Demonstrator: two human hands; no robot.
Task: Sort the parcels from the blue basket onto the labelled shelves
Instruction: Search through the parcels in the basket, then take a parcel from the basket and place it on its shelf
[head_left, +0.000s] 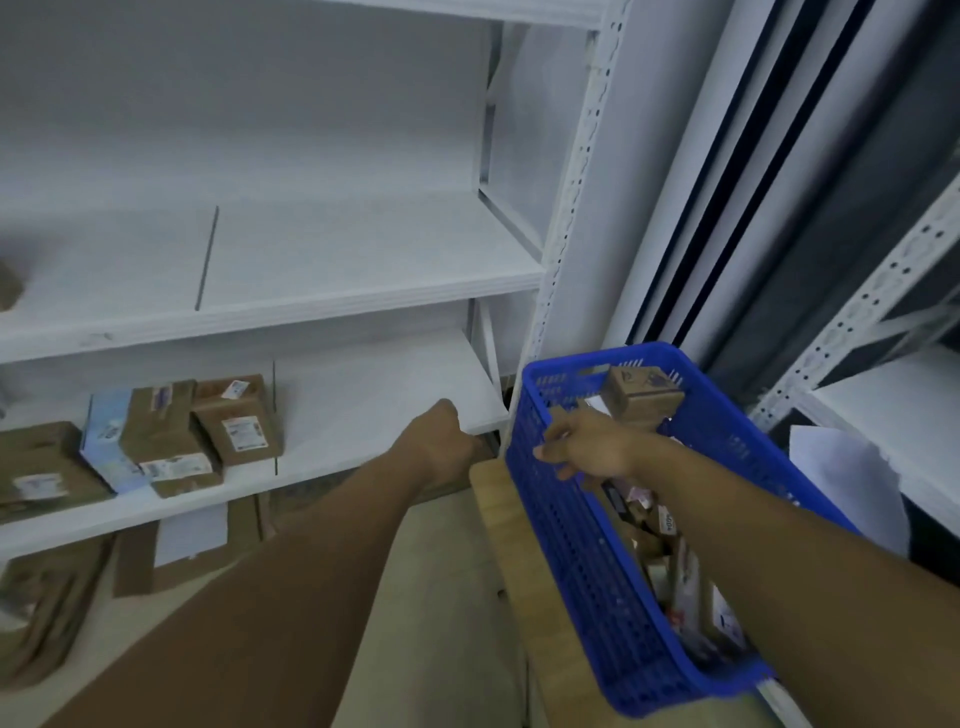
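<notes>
Two hands reached forward: the left hand (441, 441) at the lower shelf (363, 395) edge, fingers hidden; the right hand (592, 447) over the blue basket (582, 561), fingers curled, grip unclear. Parcels (644, 397) filled the basket on the worktop (519, 597).

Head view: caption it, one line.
Right hand over the blue basket of parcels; left hand by the lower shelf edge.
</notes>
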